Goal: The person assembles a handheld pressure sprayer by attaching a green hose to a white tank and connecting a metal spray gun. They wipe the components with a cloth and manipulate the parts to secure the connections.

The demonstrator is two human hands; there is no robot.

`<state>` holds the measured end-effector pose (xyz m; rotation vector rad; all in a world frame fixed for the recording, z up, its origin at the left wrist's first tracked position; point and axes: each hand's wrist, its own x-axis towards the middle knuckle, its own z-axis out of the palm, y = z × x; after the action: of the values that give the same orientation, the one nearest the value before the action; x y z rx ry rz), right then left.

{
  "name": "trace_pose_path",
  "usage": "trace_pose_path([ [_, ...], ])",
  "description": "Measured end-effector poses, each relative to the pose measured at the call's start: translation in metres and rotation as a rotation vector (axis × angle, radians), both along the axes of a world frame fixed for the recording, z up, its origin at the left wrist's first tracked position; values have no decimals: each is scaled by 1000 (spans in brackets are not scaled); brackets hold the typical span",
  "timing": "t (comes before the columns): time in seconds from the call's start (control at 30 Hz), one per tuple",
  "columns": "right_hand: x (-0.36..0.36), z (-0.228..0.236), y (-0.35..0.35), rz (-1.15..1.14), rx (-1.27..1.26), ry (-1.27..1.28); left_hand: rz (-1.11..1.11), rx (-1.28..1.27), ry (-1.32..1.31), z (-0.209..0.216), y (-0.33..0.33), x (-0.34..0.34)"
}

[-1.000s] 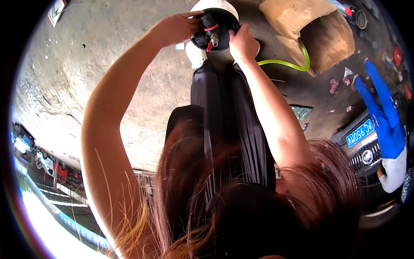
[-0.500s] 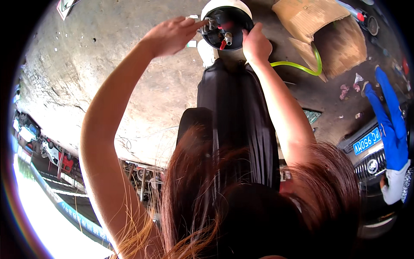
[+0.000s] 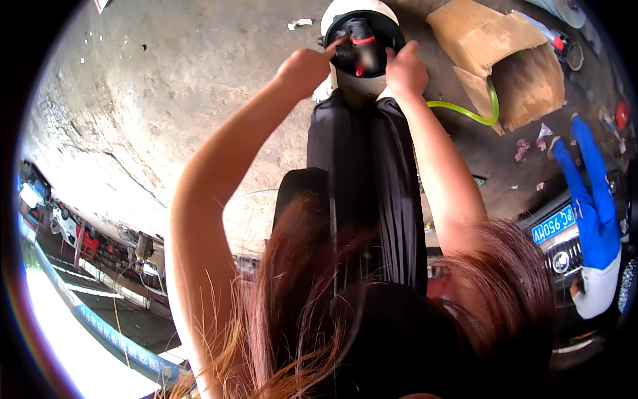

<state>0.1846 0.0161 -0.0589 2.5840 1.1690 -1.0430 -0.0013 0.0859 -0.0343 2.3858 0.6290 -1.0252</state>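
A black round tub-like housing (image 3: 337, 64) sits on a white cylindrical body (image 3: 359, 6) between my feet. Inside it are a dark cylinder with a red band (image 3: 363, 40) and a small red piece; blur hides their details. My right hand (image 3: 407, 72) grips the housing's right rim, thumb on the inner side and fingers outside. From the left, my left hand (image 3: 304, 72) reaches over the rim with its index finger stretched to the dark fittings. Its other fingers look bent and partly hidden, and I see nothing held in it.
A torn cardboard box (image 3: 465, 30) lies to the right, with a yellow-green hose (image 3: 465, 114) curving from it toward my right wrist. Paper scraps (image 3: 523, 149) litter the concrete floor. A person in blue trousers (image 3: 591, 179) is beside a dark car (image 3: 565, 243) at the far right.
My left hand has moved right, from flat fingers to one finger reaching inside. The housing's contents look turned: a metal nozzle showed before, a dark banded cylinder shows now.
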Motion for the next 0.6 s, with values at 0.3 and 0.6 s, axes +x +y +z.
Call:
trace_pose_path([
  [0.3, 2, 0, 3, -15, -72, -36, 119, -243, -65, 10, -46, 14],
  [0.6, 0, -1, 11, -30, -116, -11, 232, 302, 88, -48, -62, 18],
])
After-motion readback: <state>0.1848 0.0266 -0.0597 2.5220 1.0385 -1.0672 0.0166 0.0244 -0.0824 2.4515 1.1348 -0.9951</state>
